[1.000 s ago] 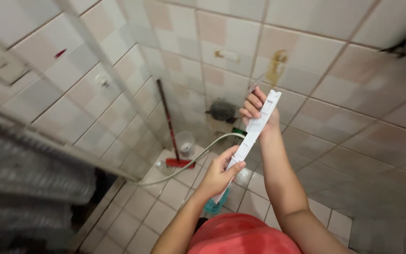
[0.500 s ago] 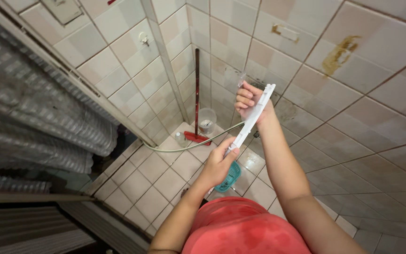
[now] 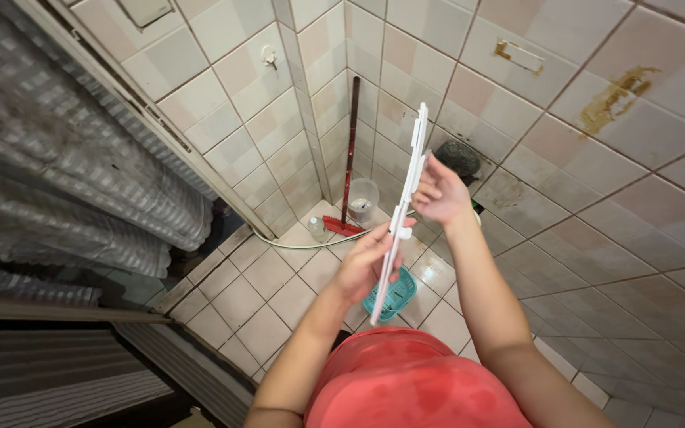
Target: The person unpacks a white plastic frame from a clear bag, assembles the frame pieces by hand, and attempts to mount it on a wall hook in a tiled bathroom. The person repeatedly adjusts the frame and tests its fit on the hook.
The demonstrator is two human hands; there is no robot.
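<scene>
Head view: a person in a red top stands in a tiled washroom corner, both bare hands raised around a long white plastic strip point(image 3: 403, 212).
Strip: slim, white and flat, seen nearly edge-on, held almost upright with a slight lean; its top reaches up in front of the wall tiles, its lower end hangs above the floor near the teal basket.
Left hand point(image 3: 366, 265): closed around the lower half of the strip, thumb laid against its edge, fingers wrapped behind.
Right hand point(image 3: 440, 192): partly open, fingers bent loosely, touching the strip at about mid-length; whether it truly grips or only steadies is hard to tell from this angle.
Floor point(image 3: 251, 297): pale square tiles, wet-looking in places.
Basket point(image 3: 391, 294): small teal plastic basket lying on the floor directly below the hands, partly hidden by the left wrist.
Broom point(image 3: 349, 162): dark handle leaning into the corner, red head resting on the floor.
Container point(image 3: 363, 198): clear round container standing just beside the broom head.
Hose point(image 3: 311, 241): pale hose curving over the floor from the doorway side toward the corner.
Walls point(image 3: 564, 158): beige and pink tiles, with a brown stain point(image 3: 616, 99) high on the right-hand wall.
Curtain point(image 3: 57, 182): grey patterned fabric bunched at the left, beside the door frame.
</scene>
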